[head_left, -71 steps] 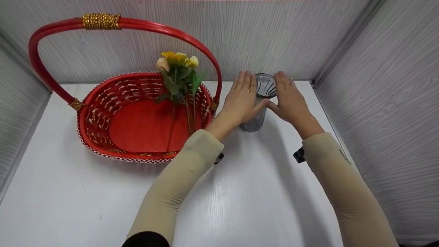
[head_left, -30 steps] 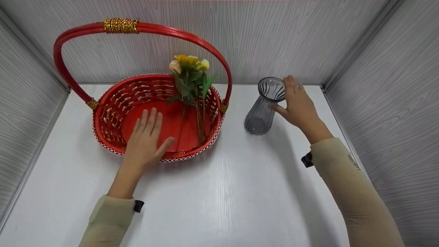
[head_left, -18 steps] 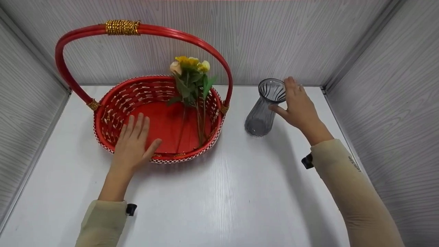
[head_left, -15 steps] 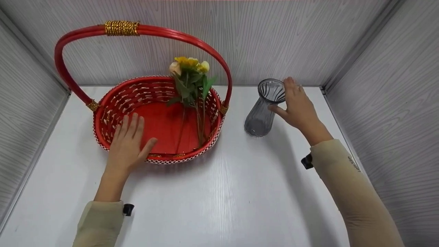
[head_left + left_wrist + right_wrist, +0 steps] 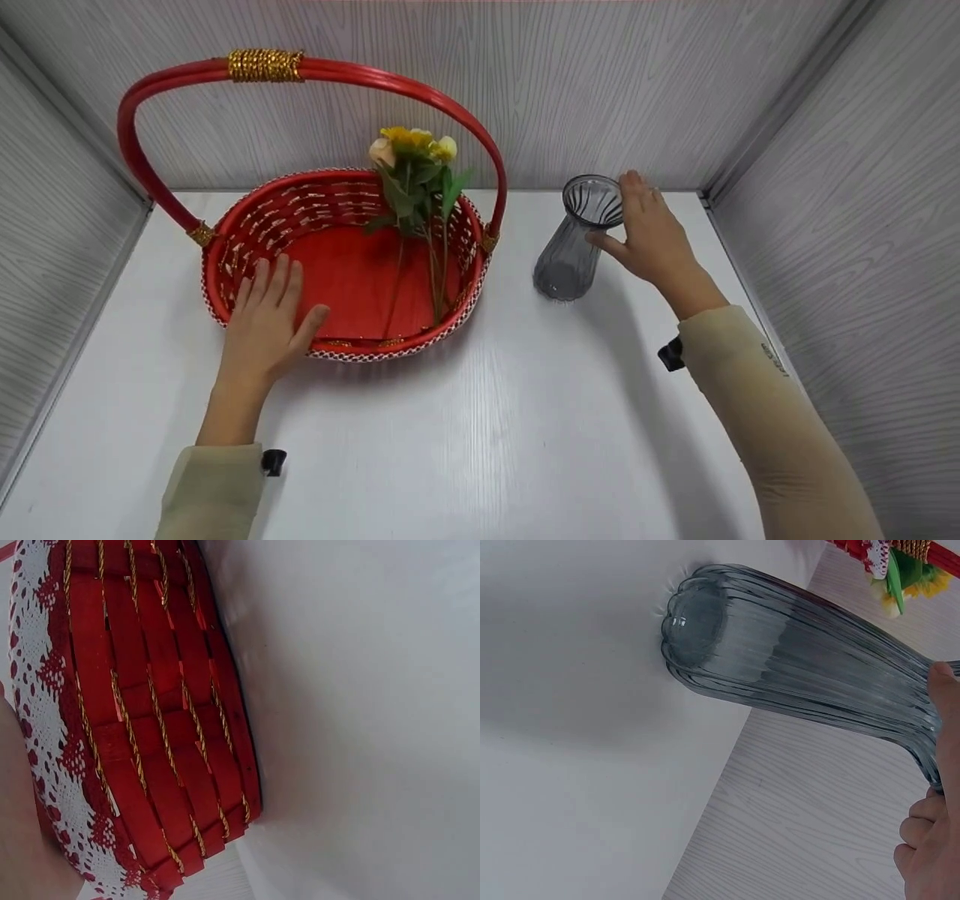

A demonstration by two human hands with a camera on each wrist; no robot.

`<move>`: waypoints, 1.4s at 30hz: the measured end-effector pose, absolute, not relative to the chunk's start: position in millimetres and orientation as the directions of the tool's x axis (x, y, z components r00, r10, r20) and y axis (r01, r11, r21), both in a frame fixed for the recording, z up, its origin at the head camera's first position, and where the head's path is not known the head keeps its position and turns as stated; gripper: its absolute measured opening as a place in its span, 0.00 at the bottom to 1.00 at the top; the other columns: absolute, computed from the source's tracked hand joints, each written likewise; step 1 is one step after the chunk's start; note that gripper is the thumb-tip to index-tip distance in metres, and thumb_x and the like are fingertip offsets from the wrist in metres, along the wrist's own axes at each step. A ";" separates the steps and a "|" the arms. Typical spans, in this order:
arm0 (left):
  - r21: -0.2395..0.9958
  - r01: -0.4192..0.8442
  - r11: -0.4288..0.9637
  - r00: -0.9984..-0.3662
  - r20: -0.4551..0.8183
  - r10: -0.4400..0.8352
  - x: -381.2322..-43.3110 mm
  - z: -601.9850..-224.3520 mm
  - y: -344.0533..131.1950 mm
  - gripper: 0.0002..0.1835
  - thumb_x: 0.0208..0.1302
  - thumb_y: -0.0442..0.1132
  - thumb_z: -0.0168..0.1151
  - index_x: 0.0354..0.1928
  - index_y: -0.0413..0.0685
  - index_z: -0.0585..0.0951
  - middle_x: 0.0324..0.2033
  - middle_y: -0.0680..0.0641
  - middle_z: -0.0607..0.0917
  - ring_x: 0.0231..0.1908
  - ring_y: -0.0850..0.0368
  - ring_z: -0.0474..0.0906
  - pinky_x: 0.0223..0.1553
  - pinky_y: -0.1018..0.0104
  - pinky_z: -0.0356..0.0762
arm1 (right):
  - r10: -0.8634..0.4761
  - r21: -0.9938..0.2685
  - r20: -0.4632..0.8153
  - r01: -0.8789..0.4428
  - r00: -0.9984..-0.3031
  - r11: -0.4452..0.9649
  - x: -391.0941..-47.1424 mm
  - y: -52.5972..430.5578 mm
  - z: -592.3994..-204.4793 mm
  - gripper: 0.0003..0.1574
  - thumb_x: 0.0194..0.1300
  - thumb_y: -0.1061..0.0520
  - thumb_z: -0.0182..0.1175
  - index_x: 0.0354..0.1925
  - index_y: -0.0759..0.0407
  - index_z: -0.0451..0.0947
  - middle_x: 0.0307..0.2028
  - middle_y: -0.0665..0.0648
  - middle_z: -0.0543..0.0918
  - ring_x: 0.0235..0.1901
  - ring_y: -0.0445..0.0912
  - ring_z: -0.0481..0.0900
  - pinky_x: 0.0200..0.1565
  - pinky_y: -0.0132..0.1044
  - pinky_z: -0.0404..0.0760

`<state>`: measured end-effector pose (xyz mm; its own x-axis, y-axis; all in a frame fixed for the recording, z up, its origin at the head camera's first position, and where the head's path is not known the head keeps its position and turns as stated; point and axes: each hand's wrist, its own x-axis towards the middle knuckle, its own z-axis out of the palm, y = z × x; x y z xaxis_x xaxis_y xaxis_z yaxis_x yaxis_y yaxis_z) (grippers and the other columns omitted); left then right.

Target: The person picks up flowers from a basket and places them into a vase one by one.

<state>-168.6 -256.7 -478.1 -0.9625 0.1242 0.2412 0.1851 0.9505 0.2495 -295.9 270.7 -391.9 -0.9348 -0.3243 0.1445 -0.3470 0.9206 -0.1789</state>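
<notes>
A red woven basket [image 5: 352, 281] with a tall arched handle stands on the left of the table. My left hand [image 5: 262, 326] lies over its front left rim, fingers straight and thumb spread. White and red lace trim [image 5: 52, 757] runs along the rim beside the hand in the left wrist view. Artificial flowers [image 5: 412, 150], yellow and cream, lean inside the basket's right end. To the right, a ribbed grey glass vase [image 5: 568, 262] stands upright. My right hand [image 5: 656, 236] touches its upper right side, with straight fingers along the rim and the thumb at the neck.
The white table [image 5: 465, 450] is bordered by grey wood-grain panels at the back [image 5: 555, 97] and both sides. Behind the basket and vase, the back panel is close. The basket's handle [image 5: 390, 79] arches high over the basket.
Both hands were at the vase at first. My left hand has moved left to the basket, then along its front rim toward the left end. The right hand has stayed at the vase.
</notes>
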 end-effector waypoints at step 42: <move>0.207 0.142 0.968 -0.967 0.239 0.091 -169.1 -487.9 -261.5 0.50 0.71 0.71 0.36 0.78 0.38 0.47 0.78 0.36 0.48 0.78 0.40 0.40 0.77 0.50 0.36 | -0.437 -0.985 -0.028 0.099 -0.899 -0.139 -235.4 46.0 -427.9 0.24 0.72 0.60 0.58 0.63 0.67 0.74 0.57 0.64 0.82 0.54 0.53 0.82 0.58 0.43 0.81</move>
